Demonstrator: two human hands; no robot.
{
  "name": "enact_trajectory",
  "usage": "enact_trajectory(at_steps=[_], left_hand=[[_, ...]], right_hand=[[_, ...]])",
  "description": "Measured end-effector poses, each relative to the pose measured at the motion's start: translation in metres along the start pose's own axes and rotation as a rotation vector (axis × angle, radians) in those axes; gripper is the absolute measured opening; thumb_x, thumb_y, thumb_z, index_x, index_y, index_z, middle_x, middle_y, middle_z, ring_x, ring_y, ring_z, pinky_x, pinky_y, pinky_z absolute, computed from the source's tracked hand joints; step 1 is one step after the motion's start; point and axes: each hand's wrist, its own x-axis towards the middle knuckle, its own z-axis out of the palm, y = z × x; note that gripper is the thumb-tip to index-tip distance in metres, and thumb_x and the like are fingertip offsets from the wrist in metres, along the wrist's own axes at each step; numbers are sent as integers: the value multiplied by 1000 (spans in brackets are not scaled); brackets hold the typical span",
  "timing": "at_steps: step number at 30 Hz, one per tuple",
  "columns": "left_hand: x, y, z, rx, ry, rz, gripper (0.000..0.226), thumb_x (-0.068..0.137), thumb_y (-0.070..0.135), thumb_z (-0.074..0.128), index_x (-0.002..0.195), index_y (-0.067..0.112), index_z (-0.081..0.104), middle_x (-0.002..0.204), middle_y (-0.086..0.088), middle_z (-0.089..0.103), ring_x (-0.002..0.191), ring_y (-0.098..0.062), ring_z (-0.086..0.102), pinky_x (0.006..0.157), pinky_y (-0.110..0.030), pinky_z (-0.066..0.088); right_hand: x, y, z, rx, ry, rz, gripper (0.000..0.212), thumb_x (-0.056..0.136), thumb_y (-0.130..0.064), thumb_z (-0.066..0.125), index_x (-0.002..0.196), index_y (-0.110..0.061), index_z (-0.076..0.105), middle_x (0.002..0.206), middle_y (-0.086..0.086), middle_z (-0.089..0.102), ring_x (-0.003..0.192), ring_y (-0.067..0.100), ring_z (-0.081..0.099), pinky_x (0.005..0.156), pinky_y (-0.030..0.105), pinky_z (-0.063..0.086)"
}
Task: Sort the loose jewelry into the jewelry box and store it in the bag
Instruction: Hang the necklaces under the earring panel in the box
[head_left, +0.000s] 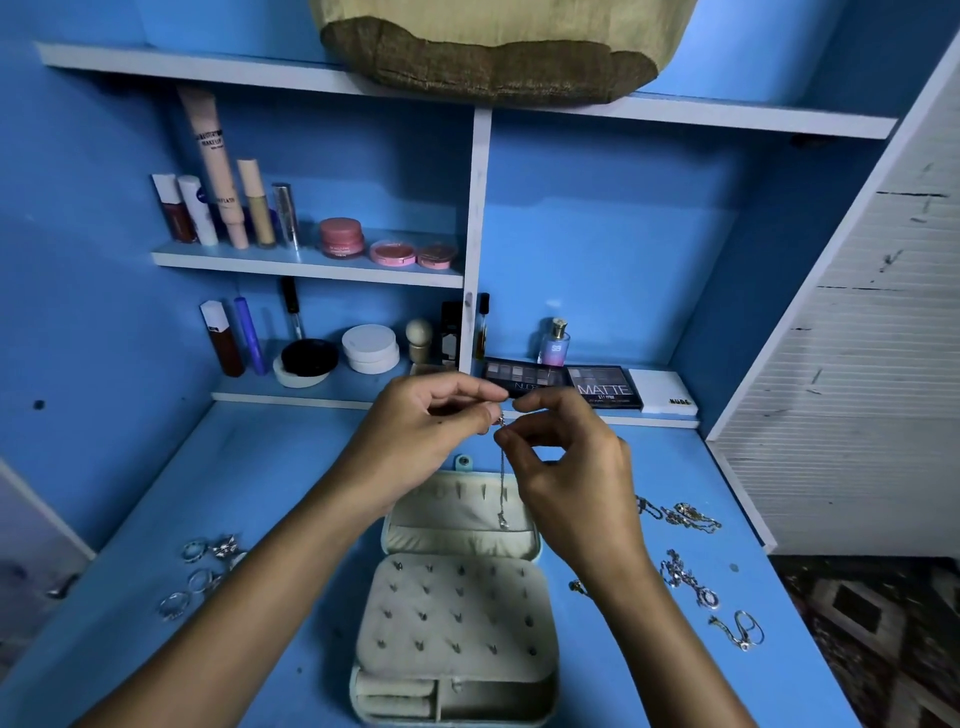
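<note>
We look down at a blue vanity desk (260, 493) where an open pale jewelry box (457, 597) lies between our forearms. Our left hand (415, 431) and right hand (566, 467) meet above its lid, fingertips pinching the top of a thin silver necklace (503, 488) that dangles in front of the lid's hooks; whether it is hooked yet we cannot tell. The box's padded tray seems to hold small studs, though they are too small to be sure. Much looks left to do: rings (208, 571) lie loose at the left of the box, several chains (691, 566) at the right. The woven bag (493, 52) sits on the top shelf, waiting.
</note>
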Motion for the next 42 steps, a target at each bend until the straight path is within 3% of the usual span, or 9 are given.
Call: enact_trajectory(at_steps=[6, 14, 18, 21, 26, 32, 35, 38, 42], left_hand=[[0, -4, -7, 66, -3, 30, 14, 88, 15, 72, 93, 27, 76, 85, 3, 75, 83, -9, 71, 81, -22, 54], [0, -7, -15, 149, 16, 68, 14, 88, 16, 72, 93, 28, 76, 85, 6, 75, 83, -9, 70, 87, -32, 55], [-2, -5, -13, 130, 15, 67, 13, 88, 16, 72, 93, 28, 76, 89, 7, 76, 88, -10, 71, 91, -38, 55], [-2, -5, -12, 141, 17, 68, 13, 88, 17, 72, 92, 29, 76, 89, 9, 75, 89, -8, 70, 92, -37, 55], [-2, -8, -16, 167, 26, 76, 14, 89, 18, 72, 92, 30, 76, 87, 9, 75, 88, -8, 70, 89, -33, 55], [-5, -11, -21, 358, -76, 103, 25, 93, 17, 63, 94, 38, 75, 95, 26, 70, 93, 5, 63, 79, -10, 45], [-6, -10, -20, 462, -130, 71, 24, 92, 19, 59, 84, 38, 72, 83, 32, 66, 81, 9, 59, 66, -7, 39], [-3, -10, -21, 434, -198, 11, 25, 92, 23, 55, 73, 34, 68, 68, 23, 62, 65, 2, 54, 63, -13, 38], [1, -13, -23, 256, -332, -103, 25, 79, 42, 45, 62, 30, 58, 74, 12, 57, 76, -8, 53, 76, -31, 40]], right_hand=[[9, 3, -8, 20, -108, 39, 33, 85, -1, 75, 92, -29, 59, 77, -17, 68, 73, 1, 63, 61, 11, 47], [17, 5, -12, 8, -233, 68, 23, 93, -7, 65, 93, -30, 59, 78, -9, 66, 84, 11, 71, 76, 47, 59], [14, 4, -4, -52, -238, 81, 11, 86, -30, 77, 85, -26, 67, 76, -11, 71, 80, 2, 68, 73, 20, 55], [12, 4, 3, -121, -215, 66, 11, 86, -29, 77, 79, -27, 69, 76, -15, 70, 80, -5, 65, 66, 8, 45], [13, 3, 3, -154, -217, 88, 7, 89, -23, 75, 82, -23, 74, 77, -15, 70, 79, -6, 61, 64, 5, 42], [18, 1, -4, -212, -269, 82, 15, 90, -24, 74, 78, -32, 69, 79, -10, 71, 75, 0, 63, 64, 5, 44], [22, -2, -8, -267, -323, 56, 10, 90, -23, 73, 81, -27, 72, 80, -12, 70, 81, -2, 61, 67, 6, 44], [23, -6, -10, -295, -369, 18, 12, 91, -22, 72, 81, -27, 71, 79, -14, 69, 83, -2, 60, 70, 10, 47], [22, -9, -10, -296, -376, -30, 15, 93, -19, 68, 81, -27, 66, 81, -12, 68, 85, -1, 59, 71, 10, 46]])
